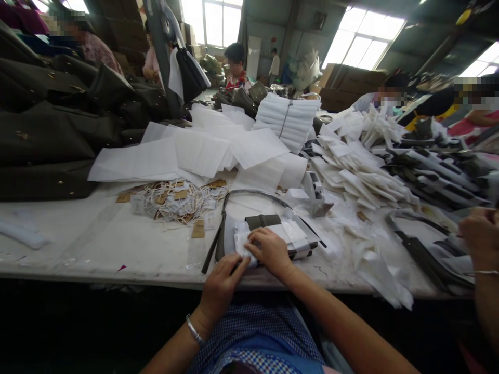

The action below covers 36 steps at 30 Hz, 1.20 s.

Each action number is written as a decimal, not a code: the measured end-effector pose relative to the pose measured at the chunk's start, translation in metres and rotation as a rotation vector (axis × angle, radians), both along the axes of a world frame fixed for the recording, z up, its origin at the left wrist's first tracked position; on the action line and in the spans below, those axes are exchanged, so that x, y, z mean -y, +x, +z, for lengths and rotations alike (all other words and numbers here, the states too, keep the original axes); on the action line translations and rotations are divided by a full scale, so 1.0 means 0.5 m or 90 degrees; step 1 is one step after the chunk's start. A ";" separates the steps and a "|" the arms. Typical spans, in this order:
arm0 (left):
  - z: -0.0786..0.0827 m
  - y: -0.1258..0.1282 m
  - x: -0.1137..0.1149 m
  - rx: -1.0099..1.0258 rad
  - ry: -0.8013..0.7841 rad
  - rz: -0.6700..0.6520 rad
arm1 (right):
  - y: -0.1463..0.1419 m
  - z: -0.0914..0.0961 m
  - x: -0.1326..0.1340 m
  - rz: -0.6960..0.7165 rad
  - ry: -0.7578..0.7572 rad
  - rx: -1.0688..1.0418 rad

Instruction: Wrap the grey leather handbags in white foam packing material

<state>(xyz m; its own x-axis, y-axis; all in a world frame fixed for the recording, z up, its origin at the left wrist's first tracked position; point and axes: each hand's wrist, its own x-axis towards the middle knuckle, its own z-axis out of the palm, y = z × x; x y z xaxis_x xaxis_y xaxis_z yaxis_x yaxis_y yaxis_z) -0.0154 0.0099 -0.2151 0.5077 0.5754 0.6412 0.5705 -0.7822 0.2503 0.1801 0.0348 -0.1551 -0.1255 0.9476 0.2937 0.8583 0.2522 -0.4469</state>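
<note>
A dark grey-green handbag (262, 221) lies on the table in front of me, partly covered by white wrapping (294, 232). Its long strap (255, 193) loops out behind it. At the bag's near left corner, my left hand (223, 280) has its thumb and fingers closed on the edge of the white wrapping. Just beside it, my right hand (272, 251) presses from above, fingers bent and drawn together on the same wrapping. The fingertips of both hands almost meet, and the wrapping under them is partly hidden.
Behind the bag lie tangled string tags (181, 200) and loose white foam sheets (202, 148). Dark bags (42, 135) are heaped at left. A tied white bundle (286, 122) and folded white pieces (354, 171) stand farther back. A co-worker's hand (481, 234) is at right, near another strap.
</note>
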 end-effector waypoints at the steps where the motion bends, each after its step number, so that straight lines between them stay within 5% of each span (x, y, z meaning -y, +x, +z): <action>1: 0.002 0.000 0.002 -0.007 0.005 0.006 | -0.001 0.003 -0.003 -0.007 -0.011 0.015; 13: 0.026 0.006 0.006 -0.105 0.031 0.033 | -0.001 0.030 -0.028 -0.012 -0.103 0.078; 18: 0.015 0.002 0.001 -0.123 0.028 0.031 | 0.116 0.053 -0.027 0.109 -0.013 -0.131; 22: 0.013 0.002 -0.004 -0.105 0.055 0.020 | 0.324 0.087 -0.050 -0.194 0.148 -0.080; 24: 0.015 0.003 -0.004 -0.098 0.058 0.023 | 0.421 0.098 -0.077 -0.396 0.097 -0.086; 26: 0.016 0.004 -0.003 -0.092 0.059 0.030 | 0.490 0.099 -0.108 -0.506 0.007 -0.136; 31: 0.023 0.007 -0.003 -0.087 0.069 0.032 | 0.540 0.073 -0.171 -0.543 -0.121 -0.274; 36: 0.034 0.009 -0.005 -0.072 0.088 0.024 | 0.534 0.081 -0.185 -0.556 -0.129 -0.416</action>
